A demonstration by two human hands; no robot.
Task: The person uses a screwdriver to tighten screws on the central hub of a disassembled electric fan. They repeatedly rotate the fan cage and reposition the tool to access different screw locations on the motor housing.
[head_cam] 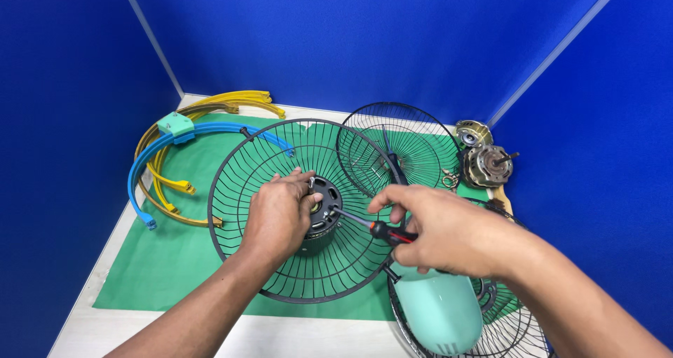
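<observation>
wire fan guard, round, black, flat on green mat | left hand clamped on dark metal motor at guard's centre | right hand gripping screwdriver; tip at motor, just right of left fingers

left hand on motor, right hand gripping screwdriver (tip at motor)

A white table carries a green mat, which covers most of its top. On the mat, under the fingers of the left hand, lies 1 black wire fan guard. A 2nd wire guard leans just beyond the fingertips of the right hand. Well to the left of the left fingers lie yellow curved strips and 1 blue curved strip. Beyond the right fingers, 2 metal motors sit near the table corner.
</observation>
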